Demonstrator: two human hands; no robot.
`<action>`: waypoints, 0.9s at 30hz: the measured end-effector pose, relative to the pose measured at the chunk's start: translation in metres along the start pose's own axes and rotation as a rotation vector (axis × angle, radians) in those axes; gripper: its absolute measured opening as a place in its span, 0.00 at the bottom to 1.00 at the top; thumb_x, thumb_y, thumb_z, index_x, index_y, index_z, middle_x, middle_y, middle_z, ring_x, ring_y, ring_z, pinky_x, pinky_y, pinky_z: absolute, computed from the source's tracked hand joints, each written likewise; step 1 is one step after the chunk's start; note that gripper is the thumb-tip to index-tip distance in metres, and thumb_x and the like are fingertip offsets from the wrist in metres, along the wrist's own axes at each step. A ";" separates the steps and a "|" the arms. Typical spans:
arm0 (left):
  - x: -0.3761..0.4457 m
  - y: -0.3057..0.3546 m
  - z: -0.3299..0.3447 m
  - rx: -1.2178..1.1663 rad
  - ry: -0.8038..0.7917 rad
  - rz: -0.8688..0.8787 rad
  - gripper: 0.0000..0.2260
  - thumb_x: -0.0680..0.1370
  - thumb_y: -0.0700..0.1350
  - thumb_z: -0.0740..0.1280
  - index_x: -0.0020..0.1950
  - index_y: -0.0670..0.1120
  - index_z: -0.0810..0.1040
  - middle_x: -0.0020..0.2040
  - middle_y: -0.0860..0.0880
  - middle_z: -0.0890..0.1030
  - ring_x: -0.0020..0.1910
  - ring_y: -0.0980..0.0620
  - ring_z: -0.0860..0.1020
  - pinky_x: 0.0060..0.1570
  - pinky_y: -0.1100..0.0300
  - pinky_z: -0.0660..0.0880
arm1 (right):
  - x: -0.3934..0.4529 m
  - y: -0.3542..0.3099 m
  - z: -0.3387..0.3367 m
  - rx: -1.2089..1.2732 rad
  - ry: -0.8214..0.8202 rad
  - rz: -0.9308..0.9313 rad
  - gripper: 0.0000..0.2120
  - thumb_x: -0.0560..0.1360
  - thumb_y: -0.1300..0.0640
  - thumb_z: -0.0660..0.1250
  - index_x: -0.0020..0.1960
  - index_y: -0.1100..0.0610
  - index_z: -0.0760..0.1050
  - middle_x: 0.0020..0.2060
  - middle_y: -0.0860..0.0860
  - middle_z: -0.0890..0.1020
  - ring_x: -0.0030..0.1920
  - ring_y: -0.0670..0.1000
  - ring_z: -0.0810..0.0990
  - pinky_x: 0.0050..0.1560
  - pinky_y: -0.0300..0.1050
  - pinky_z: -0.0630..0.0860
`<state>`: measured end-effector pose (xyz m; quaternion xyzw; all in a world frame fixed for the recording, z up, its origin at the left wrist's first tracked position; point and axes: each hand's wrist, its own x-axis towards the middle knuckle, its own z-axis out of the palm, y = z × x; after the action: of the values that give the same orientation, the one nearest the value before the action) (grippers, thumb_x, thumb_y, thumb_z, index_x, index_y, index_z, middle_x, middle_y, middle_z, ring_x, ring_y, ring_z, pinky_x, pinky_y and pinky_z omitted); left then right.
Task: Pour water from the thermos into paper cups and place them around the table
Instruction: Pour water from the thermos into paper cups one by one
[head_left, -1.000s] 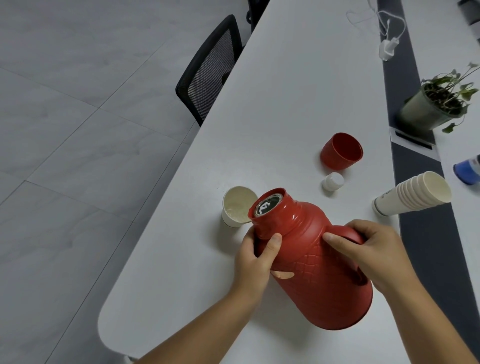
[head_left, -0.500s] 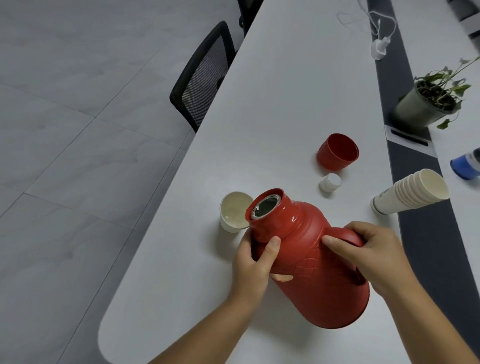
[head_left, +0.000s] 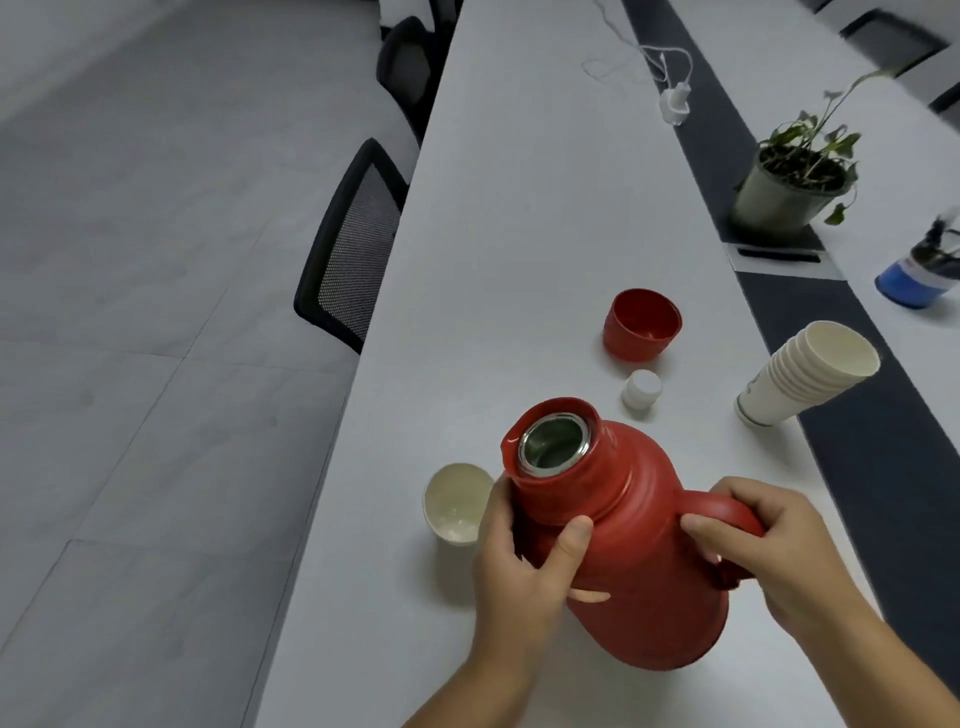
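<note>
Left hand (head_left: 524, 566) wrapped around tilted red thermos (head_left: 639, 545) neck, right hand (head_left: 769, 551) gripping its handle, paper cup (head_left: 454, 503) beside spout

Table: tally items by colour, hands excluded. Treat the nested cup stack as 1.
Red: 2, thermos, thermos lid cup
White: 4, single paper cup, stack of paper cups, stopper, charger with cable
Green: 1, potted plant
Blue: 1, blue-based container
Total: 8

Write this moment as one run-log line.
left hand grips thermos neck | right hand grips handle | thermos open, tilted toward cup
</note>
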<state>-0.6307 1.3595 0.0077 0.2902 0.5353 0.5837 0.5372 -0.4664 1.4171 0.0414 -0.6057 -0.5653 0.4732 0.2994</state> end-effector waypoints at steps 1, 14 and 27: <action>0.004 0.001 0.001 0.048 -0.001 0.027 0.28 0.61 0.53 0.72 0.61 0.54 0.72 0.53 0.55 0.80 0.50 0.65 0.78 0.39 0.68 0.78 | 0.003 0.004 -0.001 0.029 0.007 -0.008 0.11 0.52 0.55 0.69 0.23 0.61 0.71 0.20 0.55 0.69 0.22 0.49 0.66 0.21 0.36 0.61; 0.116 0.028 0.020 0.428 -0.090 0.209 0.33 0.56 0.57 0.70 0.61 0.55 0.71 0.55 0.56 0.78 0.53 0.63 0.76 0.42 0.74 0.74 | 0.104 0.029 0.017 0.105 0.224 -0.055 0.05 0.54 0.63 0.62 0.22 0.59 0.65 0.18 0.49 0.65 0.26 0.52 0.66 0.31 0.48 0.66; 0.231 0.047 0.014 0.532 -0.136 0.364 0.29 0.55 0.55 0.71 0.56 0.63 0.70 0.53 0.60 0.78 0.53 0.65 0.76 0.52 0.74 0.71 | 0.206 0.027 0.059 0.236 0.334 -0.190 0.08 0.55 0.57 0.63 0.21 0.51 0.64 0.19 0.46 0.65 0.27 0.51 0.63 0.26 0.54 0.68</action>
<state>-0.6915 1.5874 0.0003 0.5496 0.5711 0.4893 0.3638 -0.5277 1.6014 -0.0534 -0.5803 -0.5032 0.3989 0.5009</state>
